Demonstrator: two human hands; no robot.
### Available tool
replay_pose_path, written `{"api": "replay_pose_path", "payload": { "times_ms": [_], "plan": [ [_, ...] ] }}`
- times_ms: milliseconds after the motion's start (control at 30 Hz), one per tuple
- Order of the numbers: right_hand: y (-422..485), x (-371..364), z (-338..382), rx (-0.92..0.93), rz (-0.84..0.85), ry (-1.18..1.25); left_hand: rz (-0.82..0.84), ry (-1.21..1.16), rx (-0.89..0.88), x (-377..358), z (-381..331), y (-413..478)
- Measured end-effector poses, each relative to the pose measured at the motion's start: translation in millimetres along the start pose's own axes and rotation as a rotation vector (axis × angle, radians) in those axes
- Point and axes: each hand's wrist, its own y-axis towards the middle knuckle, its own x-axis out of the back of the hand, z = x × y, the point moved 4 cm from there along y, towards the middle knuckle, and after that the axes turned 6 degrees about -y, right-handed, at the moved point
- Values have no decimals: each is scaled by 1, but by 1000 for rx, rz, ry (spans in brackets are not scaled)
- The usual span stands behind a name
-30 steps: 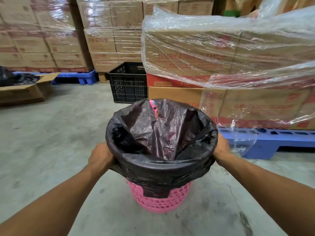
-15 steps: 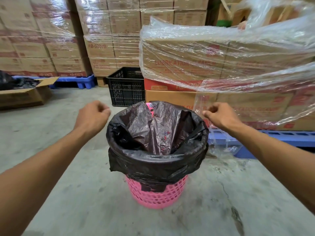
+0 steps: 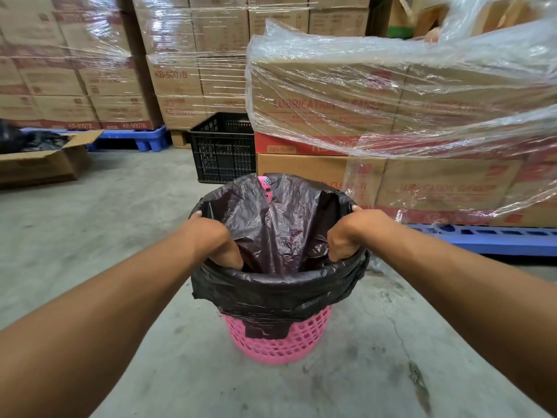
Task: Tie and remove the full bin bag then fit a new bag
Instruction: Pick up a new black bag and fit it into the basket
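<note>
Hands, left point(image 3: 211, 236) and right point(image 3: 351, 232), inside black bag point(image 3: 280, 285) rim

You had a black bag point(image 3: 280, 285) lining a pink lattice bin point(image 3: 289, 342); behind stood a black crate point(image 3: 224, 149), brown red-striped cartons point(image 3: 446, 188) and blue pallets point(image 3: 497, 238).

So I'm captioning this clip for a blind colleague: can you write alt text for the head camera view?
Two bare hands, left hand and right hand, reach into a black bin bag lining a pink basket bin, fingers curled over the rim on each side. The bin stands on a concrete floor before shrink-wrapped cardboard boxes and a black crate.
</note>
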Motion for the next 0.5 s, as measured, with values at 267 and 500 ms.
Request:
{"api": "replay_pose_path", "payload": {
  "times_ms": [267,500],
  "plan": [
    [23,-6,17,25,48,11,345,-198,-97,-10,-22,1],
    [30,-7,28,159,84,108,78,-398,-261,-4,-23,29]
  ]
}}
